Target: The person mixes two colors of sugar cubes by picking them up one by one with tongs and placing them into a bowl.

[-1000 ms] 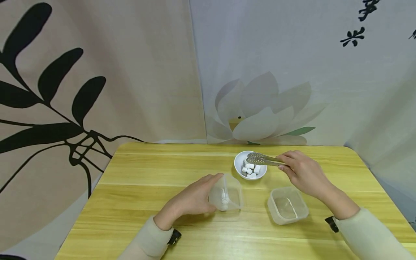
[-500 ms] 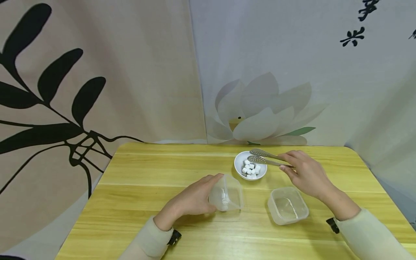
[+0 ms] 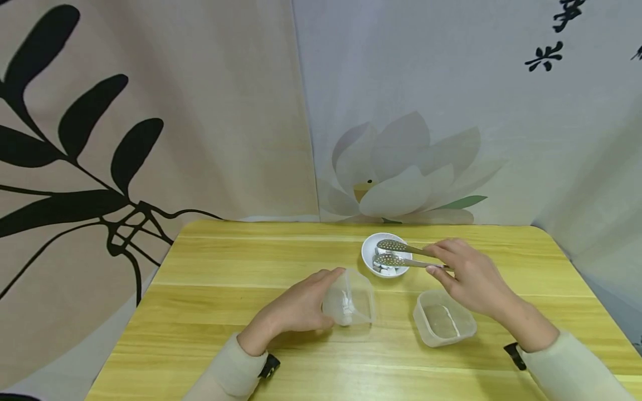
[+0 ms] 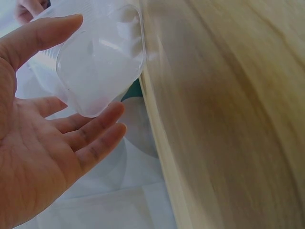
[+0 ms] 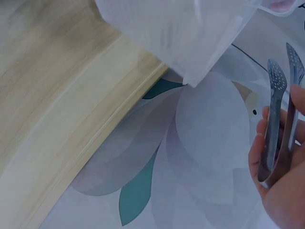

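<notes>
My left hand (image 3: 298,303) holds a clear plastic container (image 3: 357,303), tilted on its side, with a few white pieces (image 3: 346,317) low inside it. In the left wrist view the thumb and fingers lie around that container (image 4: 102,62). My right hand (image 3: 473,275) grips metal tongs (image 3: 396,260) with perforated tips; their arms stand apart over a white bowl (image 3: 368,262) of small white cube-like pieces (image 3: 388,272). The tips partly hide those pieces. The right wrist view also shows the tongs (image 5: 274,102) in the hand, tips spread.
A second clear container (image 3: 443,323) stands upright on the wooden table (image 3: 215,301), near the right forearm. Behind the table's far edge hangs a printed cloth (image 3: 241,111) with leaves and a flower.
The tong tips were together above the bowl, then spread apart. Now, still spread, they have moved slightly down and left over the white pieces. My left hand and its container have stayed still.
</notes>
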